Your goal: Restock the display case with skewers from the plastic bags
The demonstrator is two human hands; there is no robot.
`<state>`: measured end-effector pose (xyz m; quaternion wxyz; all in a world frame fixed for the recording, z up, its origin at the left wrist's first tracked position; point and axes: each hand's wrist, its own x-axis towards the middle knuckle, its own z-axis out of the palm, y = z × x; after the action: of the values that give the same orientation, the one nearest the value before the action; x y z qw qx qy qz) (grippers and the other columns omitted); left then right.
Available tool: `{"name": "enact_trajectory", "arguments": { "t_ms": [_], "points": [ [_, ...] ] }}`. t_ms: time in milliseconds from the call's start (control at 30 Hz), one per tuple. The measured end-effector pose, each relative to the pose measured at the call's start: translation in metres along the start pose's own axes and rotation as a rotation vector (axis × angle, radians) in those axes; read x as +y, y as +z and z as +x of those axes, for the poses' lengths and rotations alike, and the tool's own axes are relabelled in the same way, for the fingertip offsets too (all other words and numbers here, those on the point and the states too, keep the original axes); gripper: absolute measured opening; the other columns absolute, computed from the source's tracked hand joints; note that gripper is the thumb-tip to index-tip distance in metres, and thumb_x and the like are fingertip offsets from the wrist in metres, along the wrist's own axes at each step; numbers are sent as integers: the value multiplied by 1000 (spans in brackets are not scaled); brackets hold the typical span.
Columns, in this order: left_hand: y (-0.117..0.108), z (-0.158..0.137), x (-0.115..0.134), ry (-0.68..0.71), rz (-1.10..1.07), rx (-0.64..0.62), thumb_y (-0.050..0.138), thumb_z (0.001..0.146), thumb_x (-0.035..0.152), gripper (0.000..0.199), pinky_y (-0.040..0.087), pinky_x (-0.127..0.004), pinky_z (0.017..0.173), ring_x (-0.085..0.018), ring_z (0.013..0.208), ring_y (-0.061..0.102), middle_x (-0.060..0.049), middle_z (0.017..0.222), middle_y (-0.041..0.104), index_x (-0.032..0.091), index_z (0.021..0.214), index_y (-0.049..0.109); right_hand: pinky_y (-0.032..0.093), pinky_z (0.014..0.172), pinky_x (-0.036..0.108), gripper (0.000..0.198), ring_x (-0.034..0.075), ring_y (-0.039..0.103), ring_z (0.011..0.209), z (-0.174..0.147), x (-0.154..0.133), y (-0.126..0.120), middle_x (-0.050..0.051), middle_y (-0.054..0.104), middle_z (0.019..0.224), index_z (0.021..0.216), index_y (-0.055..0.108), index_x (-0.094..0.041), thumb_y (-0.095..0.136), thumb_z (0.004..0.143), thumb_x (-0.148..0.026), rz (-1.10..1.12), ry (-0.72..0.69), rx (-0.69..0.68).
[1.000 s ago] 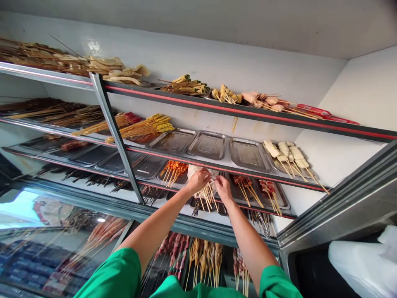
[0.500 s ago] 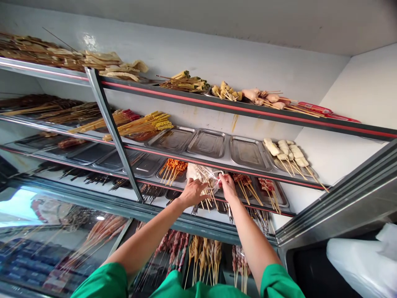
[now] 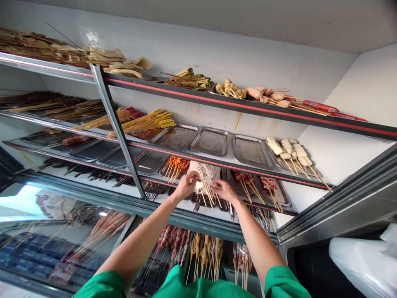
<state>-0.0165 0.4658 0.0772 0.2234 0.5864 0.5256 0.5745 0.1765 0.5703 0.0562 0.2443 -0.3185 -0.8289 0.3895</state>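
A clear plastic bag [image 3: 211,173] with pale skewers [image 3: 201,170] in or under it lies on the third shelf, its bare sticks pointing toward me. My left hand [image 3: 187,185] pinches the bag's left edge with thumb and fingers. At the right edge, my right hand [image 3: 224,190] has its fingers closed on the thin plastic. Orange skewers [image 3: 176,167] rest on a tray just left of the bag. To the right are reddish meat skewers [image 3: 248,184]. How far the bag covers the pale skewers is hard to make out.
Bare metal trays [image 3: 209,141] and white skewers [image 3: 290,151] sit on the shelf above. An upright metal post [image 3: 118,128] divides the shelves at left. Below my arms hang meat skewers [image 3: 204,250]. A white plastic bundle [image 3: 356,256] lies at lower right.
My left hand has drawn back left and closed its fingers at the bag's edge. My right hand has come slightly lower and toward the left. The bag's mouth lies lower over the skewers.
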Motion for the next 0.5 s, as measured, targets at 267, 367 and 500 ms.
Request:
{"name": "enact_trajectory", "arguments": {
  "t_ms": [267, 367, 500],
  "points": [
    [-53, 8, -12, -315, -542, 441, 65, 62, 28, 26, 33, -19, 54, -10, 56, 49, -1, 60, 56, 16, 69, 43, 41, 50, 22, 23, 9, 49, 49, -20, 33, -24, -3, 54, 56, 70, 58, -15, 67, 62, -34, 847, 589, 617],
    [-55, 1, -4, -344, -699, 402, 73, 58, 26, 35, 38, -21, 61, -12, 64, 53, -1, 67, 58, 16, 74, 43, 46, 56, 25, 28, 12, 54, 58, -42, 35, -31, 1, 59, 67, 82, 60, -14, 67, 62, -31, 677, 613, 642],
    [-46, 0, 8, -288, -691, 305, 76, 61, 30, 40, 39, -22, 63, -14, 70, 55, -2, 73, 60, 18, 87, 48, 46, 81, 32, 32, 18, 58, 89, -61, -8, -13, 10, 63, 94, 100, 59, -15, 54, 78, -38, -113, 157, 685]
  ]
}}
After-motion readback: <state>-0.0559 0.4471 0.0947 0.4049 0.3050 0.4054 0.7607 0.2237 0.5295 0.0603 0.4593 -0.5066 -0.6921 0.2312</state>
